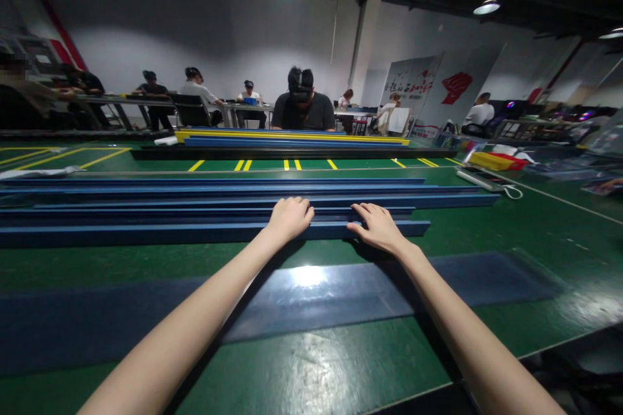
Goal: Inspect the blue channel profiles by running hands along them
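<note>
A long blue channel strip (146,232) lies lengthwise across the green table (311,369). My left hand (290,218) is closed over it near the middle, fingers curled over its far side. A short way to the right, my right hand (378,227) grips the same strip close to its right end, thumb at the near face and fingers over the top. Just beyond lie several more blue channel strips (452,200), parallel to it. Between my forearms and the held strip, a flat translucent blue sheet (316,301) stretches across the table.
Yellow and blue strips (292,136) and a black strip (219,154) lie farther back, before a seated person (304,107). Yellow lines mark the table. A white device with a cord (479,180) and a yellow-red tray (496,161) are at right. Other people sit behind.
</note>
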`<state>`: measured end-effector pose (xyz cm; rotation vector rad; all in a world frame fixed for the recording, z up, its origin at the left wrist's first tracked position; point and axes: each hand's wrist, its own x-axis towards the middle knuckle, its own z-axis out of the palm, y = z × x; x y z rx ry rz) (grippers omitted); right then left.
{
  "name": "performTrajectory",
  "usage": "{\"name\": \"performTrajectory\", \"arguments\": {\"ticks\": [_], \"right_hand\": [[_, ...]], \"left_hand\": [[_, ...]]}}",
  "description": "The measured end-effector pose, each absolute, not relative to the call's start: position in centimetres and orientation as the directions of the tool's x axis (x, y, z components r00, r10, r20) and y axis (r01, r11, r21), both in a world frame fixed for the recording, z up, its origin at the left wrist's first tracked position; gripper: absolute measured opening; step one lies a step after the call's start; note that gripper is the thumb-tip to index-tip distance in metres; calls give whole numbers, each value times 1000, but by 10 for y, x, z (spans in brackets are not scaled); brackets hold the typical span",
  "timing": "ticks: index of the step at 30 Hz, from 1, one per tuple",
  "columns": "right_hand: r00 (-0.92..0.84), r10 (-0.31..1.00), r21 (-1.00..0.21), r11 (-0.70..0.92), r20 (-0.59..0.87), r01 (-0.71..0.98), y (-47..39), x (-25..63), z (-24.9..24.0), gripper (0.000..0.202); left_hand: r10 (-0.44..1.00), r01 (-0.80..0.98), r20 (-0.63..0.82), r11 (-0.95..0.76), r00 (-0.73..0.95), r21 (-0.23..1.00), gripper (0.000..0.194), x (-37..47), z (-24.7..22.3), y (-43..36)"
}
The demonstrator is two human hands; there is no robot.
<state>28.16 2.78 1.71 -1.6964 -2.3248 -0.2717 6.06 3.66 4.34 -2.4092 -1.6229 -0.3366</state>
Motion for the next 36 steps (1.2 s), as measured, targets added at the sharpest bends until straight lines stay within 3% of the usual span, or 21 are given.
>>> {"name": "performTrajectory", "arguments": {"ticks": [12,22,30,36], "right_hand": [[-343,874,5,364,344,931,21,241,17,60],[-338,872,-16,368,355,930,19,213,22,61],[-441,860,-87,475,257,876,25,229,32,57],[-287,925,-83,315,250,945,35,262,37,46]], "left_hand": [[878,921,288,-388,381,-37,38,82,37,39],[933,959,224,-279,282,-42,41,54,36,42],[929,958,234,-283,286,-47,42,54,36,42],[916,961,291,-272,275,-51,41,57,31,42]]}}
